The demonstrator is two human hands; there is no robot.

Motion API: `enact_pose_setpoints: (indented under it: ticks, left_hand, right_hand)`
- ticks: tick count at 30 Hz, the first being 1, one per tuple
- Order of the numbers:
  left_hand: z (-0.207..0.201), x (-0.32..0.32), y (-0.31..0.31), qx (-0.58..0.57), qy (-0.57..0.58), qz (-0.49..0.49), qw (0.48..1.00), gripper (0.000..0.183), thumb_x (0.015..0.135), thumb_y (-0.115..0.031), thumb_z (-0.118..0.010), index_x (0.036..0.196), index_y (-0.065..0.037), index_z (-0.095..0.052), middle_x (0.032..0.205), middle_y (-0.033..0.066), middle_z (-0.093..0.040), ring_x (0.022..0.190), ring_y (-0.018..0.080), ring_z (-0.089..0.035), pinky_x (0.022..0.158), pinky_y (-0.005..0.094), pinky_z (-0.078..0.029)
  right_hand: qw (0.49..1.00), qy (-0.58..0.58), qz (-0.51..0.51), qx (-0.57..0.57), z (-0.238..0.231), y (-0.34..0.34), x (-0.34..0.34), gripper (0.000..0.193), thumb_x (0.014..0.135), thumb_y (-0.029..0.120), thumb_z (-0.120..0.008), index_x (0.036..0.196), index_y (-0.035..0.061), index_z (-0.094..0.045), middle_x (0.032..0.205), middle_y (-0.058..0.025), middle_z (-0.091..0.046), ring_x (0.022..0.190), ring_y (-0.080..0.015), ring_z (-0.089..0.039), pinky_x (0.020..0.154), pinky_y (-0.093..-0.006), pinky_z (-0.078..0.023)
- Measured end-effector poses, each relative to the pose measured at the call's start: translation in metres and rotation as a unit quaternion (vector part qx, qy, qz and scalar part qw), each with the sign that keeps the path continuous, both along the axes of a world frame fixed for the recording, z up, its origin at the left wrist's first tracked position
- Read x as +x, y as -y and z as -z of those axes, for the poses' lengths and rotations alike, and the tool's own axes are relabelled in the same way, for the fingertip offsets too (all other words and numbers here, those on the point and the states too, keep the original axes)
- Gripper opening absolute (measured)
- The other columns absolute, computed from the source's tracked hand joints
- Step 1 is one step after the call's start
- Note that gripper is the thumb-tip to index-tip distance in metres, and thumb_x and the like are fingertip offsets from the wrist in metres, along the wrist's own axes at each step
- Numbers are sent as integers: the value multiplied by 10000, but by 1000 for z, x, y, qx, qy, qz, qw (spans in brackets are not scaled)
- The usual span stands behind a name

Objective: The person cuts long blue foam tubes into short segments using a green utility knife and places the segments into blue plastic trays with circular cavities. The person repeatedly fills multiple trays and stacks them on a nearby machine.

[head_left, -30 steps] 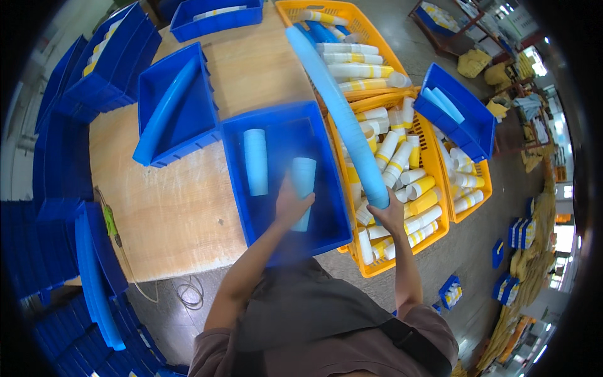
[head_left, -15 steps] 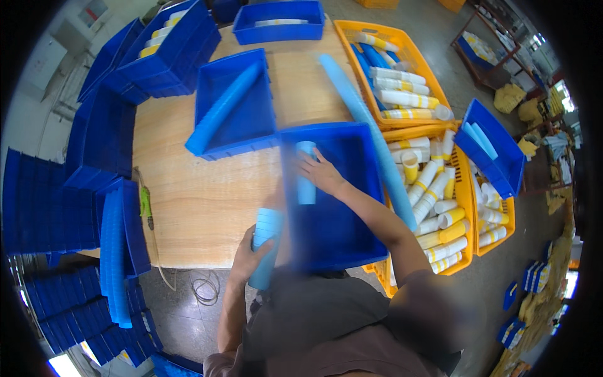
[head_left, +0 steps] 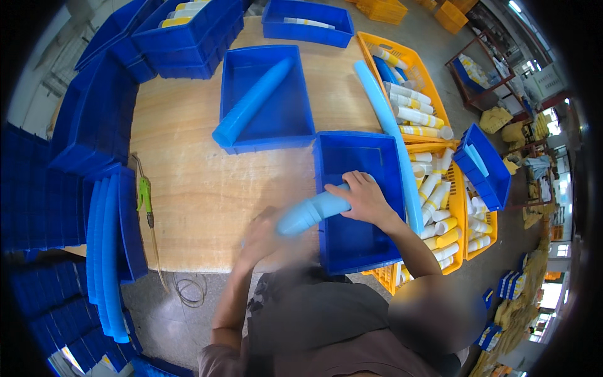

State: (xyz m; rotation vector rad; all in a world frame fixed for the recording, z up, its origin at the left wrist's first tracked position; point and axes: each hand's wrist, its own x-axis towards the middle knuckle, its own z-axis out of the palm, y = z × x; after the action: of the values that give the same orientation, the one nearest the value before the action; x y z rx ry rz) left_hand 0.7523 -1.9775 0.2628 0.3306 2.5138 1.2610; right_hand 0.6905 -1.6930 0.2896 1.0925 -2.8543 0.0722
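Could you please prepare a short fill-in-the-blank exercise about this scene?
1. The right hand grips a cup stack whose colour is light ____.
2. The air gun lying on the wooden table is mainly ____.
3. The yellow crates stand to the ____ of the wooden table.

Missing words: blue; green; right.

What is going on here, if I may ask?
A person holds light-blue cups, nested in a stack, with both hands. The right hand grips the upper end above the near blue bin, while the left hand, blurred, is around the lower end over the table. A long blue stack lies along that bin's right side, and another stack slants in the farther bin. Yellow baskets stand at the right.
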Motion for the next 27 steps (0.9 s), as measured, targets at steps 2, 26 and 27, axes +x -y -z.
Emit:
enact_pose_setpoints:
  ticks: [2,26,27]
  left_hand:
    - [-10,-15,-5,-31,-59,64,996,684,666,-139,-845,1306,-74,-612,1219,165,-646,1123,318,-629,943,414,-509]
    - [100,-19,96,-201,-222,-21,954,283,671,-161,-810,917,-122,-678,940,93,-587,947,316,-532,838,464,-428]
    - [99,4,91,-200,-220,-4,955,328,647,-247,-840,903,-125,-676,909,85,-587,929,313,-542,801,470,-431]
  right_hand:
    - [999,27,-42,-11,-9,5,7,713,639,362,-846,1297,220,-610,1038,-90,-550,956,-268,-582,819,-382,-501]
    - [870,-15,479,-116,70,-204,-118,820,749,556,-766,1429,185,-500,1067,-252,-619,990,-421,-629,818,-503,-514]
    - [876,-32,466,-120,74,-209,-121,826,751,560,-763,1435,182,-494,1073,-254,-617,994,-425,-628,824,-505,-513]
